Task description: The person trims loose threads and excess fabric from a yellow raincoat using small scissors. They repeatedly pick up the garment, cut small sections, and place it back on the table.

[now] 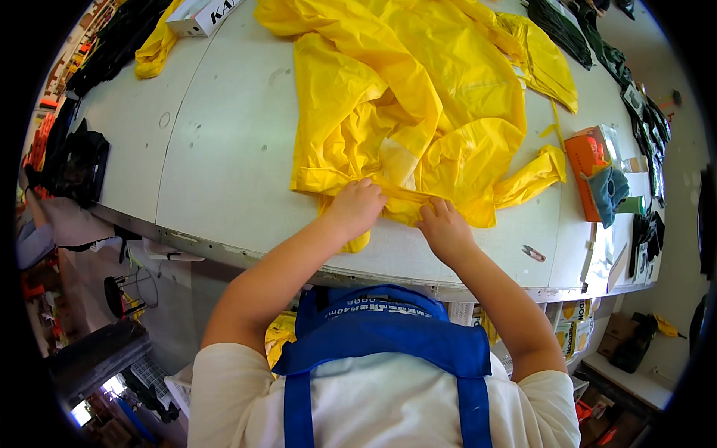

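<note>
A bright yellow rain jacket (470,82) lies crumpled across the table, with one sleeve stretched out to the right. Its near hem is pinched in both my hands, a short span apart. My left hand (356,207) has its fingers closed on the edge left of the middle. Closed on the same edge further right is my right hand (444,226). Between and above them a pale whitish patch (398,160) of the jacket's inside shows. A small yellow flap hangs below my left hand. The fingertips are partly hidden in the folds.
On the right of the white table (224,142) stand an orange box (585,168) with a blue-grey cloth (609,193) and small snips (533,254). Dark garments (564,33) lie at the far right, a white box (202,16) at the far left. Another person's arm (36,213) shows at left.
</note>
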Motion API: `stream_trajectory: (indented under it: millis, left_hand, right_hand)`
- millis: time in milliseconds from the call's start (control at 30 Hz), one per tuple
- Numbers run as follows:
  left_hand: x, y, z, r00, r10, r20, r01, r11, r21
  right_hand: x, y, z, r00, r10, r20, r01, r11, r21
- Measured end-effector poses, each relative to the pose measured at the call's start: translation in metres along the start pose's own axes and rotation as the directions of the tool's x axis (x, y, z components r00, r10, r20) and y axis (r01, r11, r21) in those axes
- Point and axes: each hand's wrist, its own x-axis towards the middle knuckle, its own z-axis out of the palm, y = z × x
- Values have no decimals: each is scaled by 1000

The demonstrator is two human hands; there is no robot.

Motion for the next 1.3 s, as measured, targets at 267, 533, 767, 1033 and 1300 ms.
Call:
stream_trajectory:
  millis: [267, 533, 767, 1033, 1300]
  left_hand:
    - [20, 36, 3, 993, 89, -71, -77, 985, 156]
    - [26, 84, 47, 977, -40, -211, -21, 960, -281]
    - [37, 91, 55, 962, -56, -269, -12, 970, -243]
    - [57, 96, 63, 947, 3, -323, -48, 990, -134]
    - [62, 79, 73, 970, -84, -230, -29, 893, -449]
  right_hand:
    - [-5, 10, 17, 994, 90, 56, -86, 993, -75]
    - [-18, 35, 5, 974, 207, 96, -217, 970, 109]
    - [-29, 35, -13, 997, 29, -66, -35, 995, -93]
    - [-41, 70, 11, 987, 102, 126, -137, 942, 305]
    - [-52, 73, 14, 969, 235, -74, -184, 889, 419]
